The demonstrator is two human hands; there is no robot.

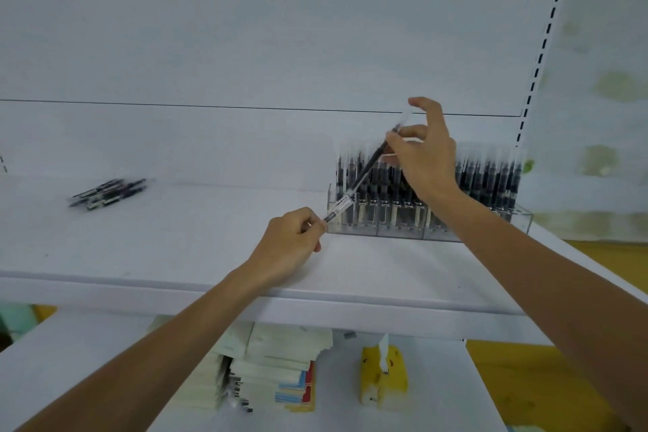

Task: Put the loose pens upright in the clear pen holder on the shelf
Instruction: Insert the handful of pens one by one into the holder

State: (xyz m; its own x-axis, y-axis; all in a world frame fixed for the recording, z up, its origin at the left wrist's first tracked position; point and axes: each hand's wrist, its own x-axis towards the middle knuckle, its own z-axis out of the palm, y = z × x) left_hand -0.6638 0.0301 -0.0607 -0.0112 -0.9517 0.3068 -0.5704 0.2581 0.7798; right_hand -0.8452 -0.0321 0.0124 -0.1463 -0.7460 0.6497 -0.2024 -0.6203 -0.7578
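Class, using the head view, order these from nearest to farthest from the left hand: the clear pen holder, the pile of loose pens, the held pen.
1. Held pen: gripped in the left hand itself.
2. Clear pen holder: just to its right.
3. Loose pens pile: far left on the shelf.

loose pens [107,192] left on shelf [175,249], pen holder [385,224] right

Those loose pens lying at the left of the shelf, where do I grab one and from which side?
Probably pinch one by the middle of its barrel, coming down from above and gripping across it. The loose pens lie flat on the shelf in a tight slanted bunch, so only their tops are free. The bunch is blurred; which pen lies uppermost is unclear.
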